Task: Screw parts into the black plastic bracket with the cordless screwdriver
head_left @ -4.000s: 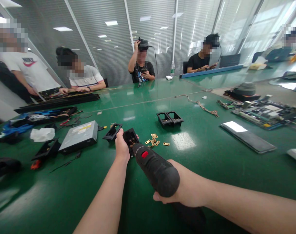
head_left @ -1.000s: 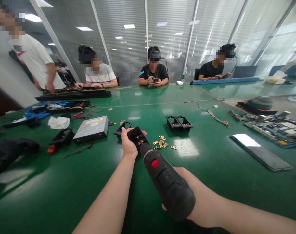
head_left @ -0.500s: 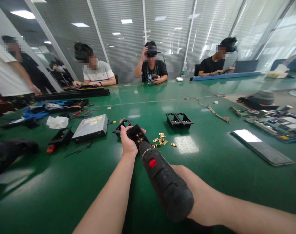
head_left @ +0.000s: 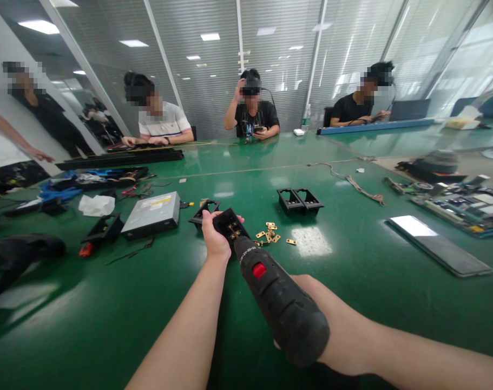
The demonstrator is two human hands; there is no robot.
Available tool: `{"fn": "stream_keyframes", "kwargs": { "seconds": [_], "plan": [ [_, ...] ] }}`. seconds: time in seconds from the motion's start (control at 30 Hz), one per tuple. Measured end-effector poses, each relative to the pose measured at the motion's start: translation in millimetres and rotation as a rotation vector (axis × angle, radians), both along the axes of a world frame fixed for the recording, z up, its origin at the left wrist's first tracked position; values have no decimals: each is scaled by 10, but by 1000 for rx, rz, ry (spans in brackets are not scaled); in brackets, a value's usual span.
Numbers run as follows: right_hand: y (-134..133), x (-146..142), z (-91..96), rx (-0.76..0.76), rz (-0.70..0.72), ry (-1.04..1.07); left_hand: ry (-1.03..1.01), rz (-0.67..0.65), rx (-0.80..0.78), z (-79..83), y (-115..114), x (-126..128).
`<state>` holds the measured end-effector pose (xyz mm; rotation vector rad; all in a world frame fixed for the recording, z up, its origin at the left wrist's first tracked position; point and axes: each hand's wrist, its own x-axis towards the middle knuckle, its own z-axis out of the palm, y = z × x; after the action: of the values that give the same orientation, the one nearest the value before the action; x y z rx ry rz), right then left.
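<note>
We are closing our left hand [head_left: 214, 241] around a small black box [head_left: 225, 223], with the fingers hooked over its far edge. We are holding it low over the green bench [head_left: 352, 281], near the middle and just in front of us. Our right hand [head_left: 339, 330] is squeezing a black power screwdriver [head_left: 281, 303], with the fingers curled tight round its handle. The screwdriver has a red button on top, and its tip is pointing into the box at a little brass piece [head_left: 232, 230] inside. We cannot tell if the tip is touching that piece. A few loose brass plates [head_left: 270, 235] are lying on the bench just to the right of the box. A black frame [head_left: 204, 208] is lying just behind our left hand. A double black box [head_left: 300, 199] is sitting farther back on the right, well apart from our hands. A silver disc drive [head_left: 152, 214] is lying to the left, with a white cloth [head_left: 96, 205] beyond it. A dark flat panel [head_left: 436, 246] and a green circuit board [head_left: 461, 208] are lying far to the right. Three people are sitting at the far side of the bench.
</note>
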<state>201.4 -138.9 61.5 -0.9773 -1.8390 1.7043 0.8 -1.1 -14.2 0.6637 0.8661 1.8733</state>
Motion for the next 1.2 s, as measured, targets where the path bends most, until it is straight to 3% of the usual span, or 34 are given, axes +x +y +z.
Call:
{"fn": "stream_keyframes", "kwargs": {
  "seconds": [1.2],
  "plan": [
    [2, -8, -29, 4, -46, -20, 23, -4, -8, -44, 20, -20]
  ]
}}
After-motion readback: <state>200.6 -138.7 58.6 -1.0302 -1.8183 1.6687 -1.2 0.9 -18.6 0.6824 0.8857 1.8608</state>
